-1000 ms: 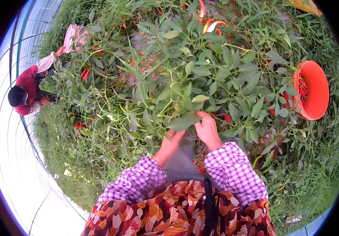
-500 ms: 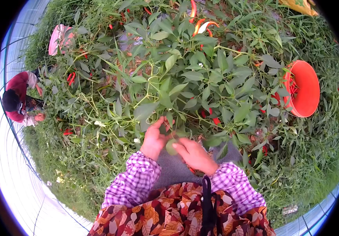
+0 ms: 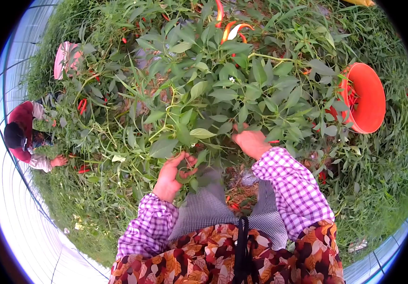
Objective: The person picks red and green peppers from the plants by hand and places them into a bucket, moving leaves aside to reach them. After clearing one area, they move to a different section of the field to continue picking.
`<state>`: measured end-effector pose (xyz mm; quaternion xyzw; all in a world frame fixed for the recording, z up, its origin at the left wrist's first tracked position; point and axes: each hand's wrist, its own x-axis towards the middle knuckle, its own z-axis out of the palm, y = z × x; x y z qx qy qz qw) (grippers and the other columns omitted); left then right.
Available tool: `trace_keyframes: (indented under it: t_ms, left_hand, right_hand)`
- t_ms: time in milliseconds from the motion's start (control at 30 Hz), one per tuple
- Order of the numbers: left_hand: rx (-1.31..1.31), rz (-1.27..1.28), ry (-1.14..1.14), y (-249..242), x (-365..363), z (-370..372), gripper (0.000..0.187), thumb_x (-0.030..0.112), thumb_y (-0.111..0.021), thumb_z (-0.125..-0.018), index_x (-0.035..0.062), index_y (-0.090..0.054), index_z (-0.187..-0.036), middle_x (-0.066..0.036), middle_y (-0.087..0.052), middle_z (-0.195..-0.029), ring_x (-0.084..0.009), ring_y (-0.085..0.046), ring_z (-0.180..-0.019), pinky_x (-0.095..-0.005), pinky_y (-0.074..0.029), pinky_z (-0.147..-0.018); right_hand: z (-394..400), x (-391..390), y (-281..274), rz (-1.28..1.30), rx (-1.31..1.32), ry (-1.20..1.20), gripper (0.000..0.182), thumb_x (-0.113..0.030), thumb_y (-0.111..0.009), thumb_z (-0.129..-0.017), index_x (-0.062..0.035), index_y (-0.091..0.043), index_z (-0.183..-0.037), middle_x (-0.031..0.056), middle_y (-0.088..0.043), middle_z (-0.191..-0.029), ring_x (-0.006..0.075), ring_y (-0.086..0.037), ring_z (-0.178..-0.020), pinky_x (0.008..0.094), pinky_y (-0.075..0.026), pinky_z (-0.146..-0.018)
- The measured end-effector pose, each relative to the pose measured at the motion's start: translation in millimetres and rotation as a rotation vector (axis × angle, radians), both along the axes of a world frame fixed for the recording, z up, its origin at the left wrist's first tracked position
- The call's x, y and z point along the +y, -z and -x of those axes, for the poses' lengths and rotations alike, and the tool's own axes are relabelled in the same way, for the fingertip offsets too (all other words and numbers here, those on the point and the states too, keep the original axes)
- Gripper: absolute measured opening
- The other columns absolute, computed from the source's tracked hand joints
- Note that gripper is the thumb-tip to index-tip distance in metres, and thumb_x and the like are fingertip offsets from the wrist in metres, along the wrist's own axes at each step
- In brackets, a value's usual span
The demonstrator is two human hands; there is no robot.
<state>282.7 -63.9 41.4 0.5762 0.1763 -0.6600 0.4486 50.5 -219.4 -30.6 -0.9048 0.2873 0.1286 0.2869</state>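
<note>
While the left hand (image 3: 171,174) is curling its fingers around green leaves at the near edge of the chilli plant (image 3: 213,90), the right hand (image 3: 250,141) is reaching deeper into the foliage, its fingertips hidden, so its grip cannot be told. Broad, pointed green leaves are spreading densely over the plant, with slim red and orange chillies (image 3: 230,29) showing near its top. Right of the plant, an orange bucket (image 3: 372,97) is lying tilted, holding red chillies. Another person (image 3: 24,135) is crouching far left.
</note>
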Motion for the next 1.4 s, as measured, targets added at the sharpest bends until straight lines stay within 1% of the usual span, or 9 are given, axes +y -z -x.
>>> trace_keyframes:
  t_ms: [167, 400, 567, 733, 867, 1133, 1233, 1300, 1400]
  left_hand:
    - [-0.016, -0.031, 0.06, 1.6, -3.9, 2.7, 0.018, 0.021, -0.05, -0.097, 0.0047, -0.057, -0.098, -0.007, -0.06, -0.09, -0.0192, -0.061, -0.078, -0.0475, -0.052, -0.087]
    - [-0.139, -0.004, 0.364, 5.1, 0.2, 27.0, 0.027, 0.027, -0.059, -0.093, 0.0034, -0.063, -0.106, -0.01, -0.066, -0.106, -0.0219, -0.065, -0.091, -0.0386, -0.054, -0.078]
    - [-0.857, 0.277, 1.326, -22.5, -9.1, 80.8, 0.027, 0.023, -0.063, -0.087, 0.0003, -0.066, -0.102, -0.011, -0.066, -0.101, -0.0217, -0.065, -0.083, -0.0321, -0.052, -0.072]
    - [-1.157, 0.713, 1.176, -4.2, -40.4, 152.9, 0.029, 0.008, -0.057, -0.083, 0.0026, -0.059, -0.112, -0.01, -0.061, -0.11, -0.0303, -0.057, -0.106, -0.0377, -0.049, -0.085]
    - [-1.292, 0.63, 1.807, 29.3, -57.1, 180.6, 0.032, 0.008, -0.063, -0.076, 0.003, -0.059, -0.107, -0.008, -0.06, -0.1, -0.029, -0.057, -0.094, -0.0381, -0.049, -0.081]
    - [-1.234, 0.896, 1.301, 21.2, -52.1, 140.6, 0.027, 0.012, -0.063, -0.083, 0.0043, -0.06, -0.109, -0.008, -0.061, -0.089, -0.0207, -0.061, -0.079, -0.0313, -0.048, -0.064]
    - [-0.649, 0.635, 1.248, -11.9, -69.1, 128.9, 0.025, 0.015, -0.055, -0.091, -0.0001, -0.055, -0.111, -0.009, -0.06, -0.089, -0.0146, -0.056, -0.072, -0.0284, -0.046, -0.07]
    - [-0.528, 0.578, 1.225, -14.4, -66.2, 121.2, 0.024, 0.019, -0.05, -0.094, -0.0008, -0.052, -0.107, -0.008, -0.059, -0.086, -0.0133, -0.054, -0.076, -0.0272, -0.045, -0.073]
    - [-0.502, 0.594, 1.241, -12.1, -60.8, 116.2, 0.022, 0.019, -0.051, -0.094, -0.0011, -0.052, -0.104, -0.006, -0.059, -0.086, -0.0127, -0.053, -0.078, -0.0272, -0.044, -0.073]
  right_hand:
    - [11.8, -0.4, -28.7, 0.019, -0.004, -0.072, 0.01, -0.01, -0.057, -0.072, -0.0047, -0.062, -0.079, 0.0102, -0.064, -0.087, 0.0271, -0.06, -0.092, 0.038, -0.053, -0.07]
    - [17.8, 81.5, -123.6, -0.108, -0.323, -0.006, 0.018, -0.013, -0.055, -0.074, -0.0051, -0.058, -0.09, 0.0055, -0.057, -0.092, 0.0197, -0.051, -0.095, 0.0298, -0.049, -0.063]
    - [58.9, 106.7, -151.0, -0.415, -0.45, 0.334, 0.018, -0.017, -0.063, -0.083, -0.0029, -0.053, -0.086, 0.0117, -0.057, -0.079, 0.0261, -0.058, -0.076, 0.0392, -0.046, -0.056]
    - [125.0, 81.3, -166.7, -0.584, -0.382, 0.568, 0.024, -0.013, -0.076, -0.075, -0.001, -0.055, -0.079, 0.0085, -0.058, -0.068, 0.0214, -0.057, -0.059, 0.0329, -0.045, -0.054]
    - [135.6, 86.7, -174.9, -0.664, -0.566, 0.839, 0.02, -0.009, -0.071, -0.081, 0.0008, -0.054, -0.081, 0.0094, -0.057, -0.073, 0.0205, -0.055, -0.062, 0.0316, -0.044, -0.056]
    - [226.3, 66.6, -157.4, -0.592, -1.761, 1.937, 0.024, -0.027, -0.049, -0.098, -0.0062, -0.052, -0.109, 0.0002, -0.051, -0.066, 0.0125, -0.057, -0.067, 0.039, -0.053, -0.076]
    - [199.2, 66.0, -129.1, -0.482, -0.796, 1.637, 0.024, -0.016, -0.062, -0.09, -0.0014, -0.064, -0.109, 0.0011, -0.058, -0.079, 0.0122, -0.053, -0.066, 0.0278, -0.05, -0.067]
    - [151.6, 73.2, -104.7, -0.368, -0.62, 1.05, 0.037, -0.011, -0.068, -0.082, -0.0041, -0.062, -0.117, 0.0056, -0.059, -0.082, 0.0147, -0.054, -0.067, 0.0284, -0.046, -0.059]
    - [81.2, 91.0, -75.7, -0.219, -0.434, 0.765, 0.038, -0.022, -0.071, -0.077, -0.0048, -0.064, -0.11, 0.0114, -0.06, -0.087, 0.028, -0.063, -0.071, 0.039, -0.052, -0.064]
